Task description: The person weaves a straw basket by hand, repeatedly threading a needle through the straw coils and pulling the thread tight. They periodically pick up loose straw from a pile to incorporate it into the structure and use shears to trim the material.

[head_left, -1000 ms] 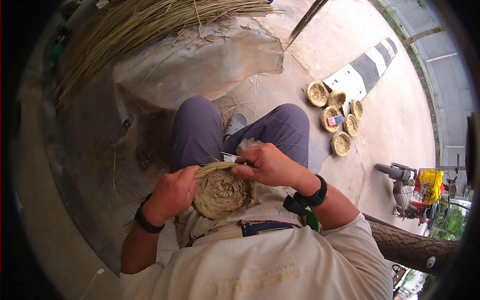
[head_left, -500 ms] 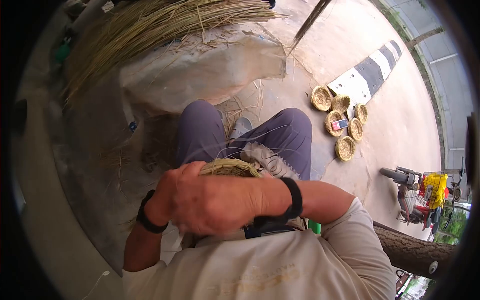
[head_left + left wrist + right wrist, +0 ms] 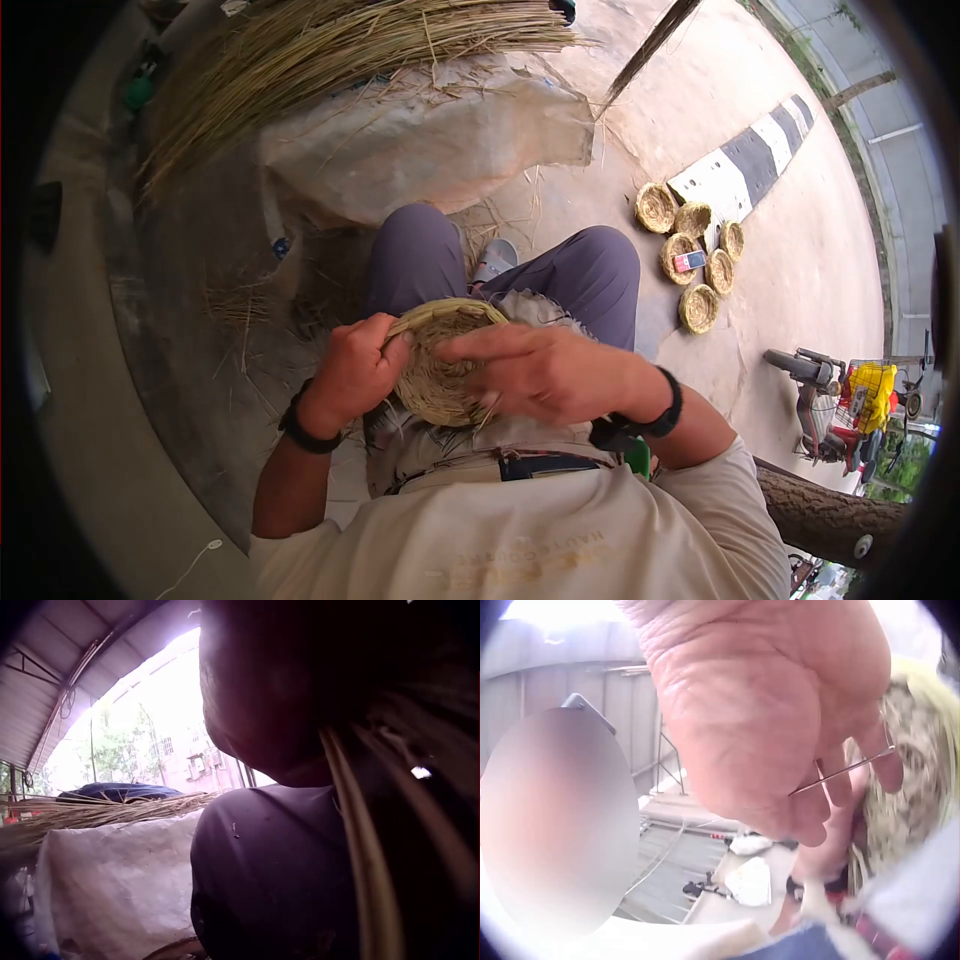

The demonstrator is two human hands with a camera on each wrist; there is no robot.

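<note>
A round coiled straw basket [image 3: 428, 386] sits over the lap, its opening facing up toward the head. On its left side my left hand [image 3: 355, 368] grips the rim, thumb over the inner edge. My right hand [image 3: 545, 372] hovers across the basket's right part, index finger extended and the other fingers blurred. In the right wrist view a thin metal needle [image 3: 840, 772] lies across the fingers of that hand, held against the palm, with its eye end near the basket's woven wall [image 3: 904, 750]. Loose straw strands [image 3: 364, 832] hang below the left hand in the left wrist view.
Several finished straw baskets [image 3: 699, 309] stand on the ground at right, one holding a small red and blue box [image 3: 689, 261]. Beyond them is a black-and-white striped slab [image 3: 750, 160]. A long straw bundle [image 3: 350, 60] lies on a pale sheet [image 3: 430, 150] ahead. A motorbike [image 3: 825, 400] is far right.
The right hand left the far rim with the needle, swept left across the basket in a blur, then came back over its right side. The left hand keeps its grip on the rim.
</note>
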